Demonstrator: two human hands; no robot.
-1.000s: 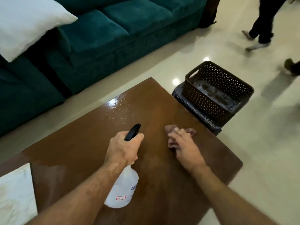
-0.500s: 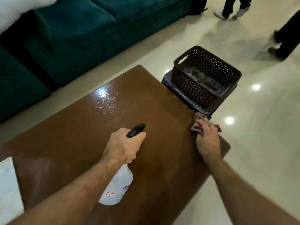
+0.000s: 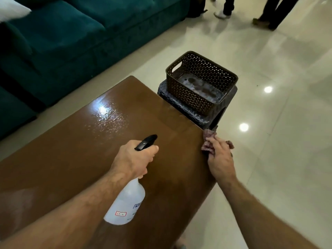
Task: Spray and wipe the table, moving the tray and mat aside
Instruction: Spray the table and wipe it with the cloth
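Note:
The brown wooden table [image 3: 75,159] fills the lower left, its far part glossy and wet. My left hand [image 3: 133,159] grips a translucent white spray bottle [image 3: 125,203] by its black trigger head, held above the table's middle with the nozzle pointing away. My right hand [image 3: 220,157] presses a reddish-brown cloth [image 3: 208,141] flat on the table's right edge; part of the cloth hangs past the edge. A dark brown perforated basket tray [image 3: 190,94] sits on a dark stool [image 3: 213,119] just beyond the table's far right corner.
A teal sofa [image 3: 80,38] runs along the far left with a white pillow [image 3: 10,9] on it. Glossy cream floor tiles [image 3: 278,141] lie to the right. Legs of two people [image 3: 269,13] stand at the top right.
My right hand slid the cloth from the table's middle rightward to its right edge. The left hand kept the bottle in roughly the same spot. The people at the back walked on.

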